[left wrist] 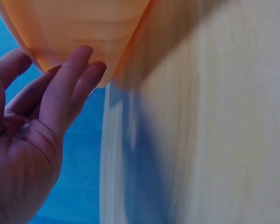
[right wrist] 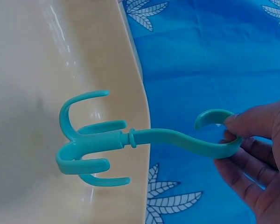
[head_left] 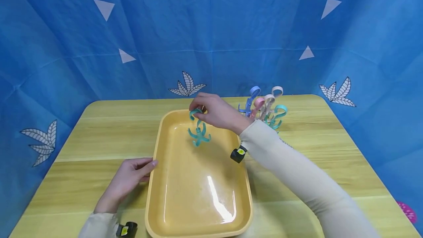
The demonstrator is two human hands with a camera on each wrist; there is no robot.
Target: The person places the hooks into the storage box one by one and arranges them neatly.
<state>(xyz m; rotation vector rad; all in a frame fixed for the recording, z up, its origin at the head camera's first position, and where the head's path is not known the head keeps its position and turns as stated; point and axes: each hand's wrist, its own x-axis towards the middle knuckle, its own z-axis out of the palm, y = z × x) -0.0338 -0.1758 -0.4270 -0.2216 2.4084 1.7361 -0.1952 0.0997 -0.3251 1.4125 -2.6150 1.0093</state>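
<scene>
My right hand (head_left: 214, 111) pinches a teal multi-prong hanger hook (right wrist: 98, 144) by its curved top, between thumb and fingers. The hook hangs over the far end of a yellow-orange tray (head_left: 198, 232), its upturned prongs pointing outward. At the tray's left side is my left hand (head_left: 127, 181), thumb on the rim and the other fingers against the outer wall, as the left wrist view shows. Right of the tray stands a group of similar hooks: a blue one (head_left: 248, 106), a pink one (head_left: 257, 105), whitish ones and another teal one (head_left: 280, 108).
The tray stands on a wood-grain table (head_left: 109, 131). Behind and at both sides hangs a blue curtain (head_left: 211, 28) with white leaf and triangle prints. Black wrist cameras (head_left: 238, 154) are strapped to both sleeves. My right sleeve (head_left: 297, 172) crosses over the table's right part.
</scene>
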